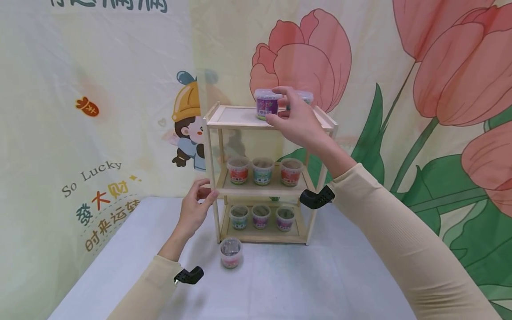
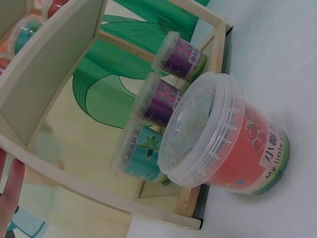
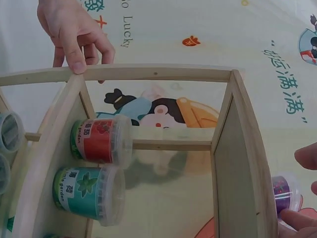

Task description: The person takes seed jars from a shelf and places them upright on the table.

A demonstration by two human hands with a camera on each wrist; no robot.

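Observation:
My left hand (image 1: 196,206) holds the left front post of a small wooden shelf rack (image 1: 264,192); its thumb lies against the post at middle-shelf height. Up at the top shelf, my right hand (image 1: 298,113) curves beside a purple lidded plastic cup (image 1: 266,106) standing there. In the right wrist view the thumb overlaps this cup, while the other fingers stand apart from it. A second lidded cup (image 1: 306,96) is partly hidden behind the right hand. On the white table before the rack stands a red-labelled lidded cup (image 2: 247,153), upright.
Three cups line the middle shelf: a red one (image 1: 238,172), a teal one (image 1: 262,173) and another red one (image 1: 290,173). Below, the bottom shelf carries a teal cup (image 1: 239,218) and two purple cups (image 1: 261,218). A printed cloth (image 1: 132,111) hangs behind the rack.

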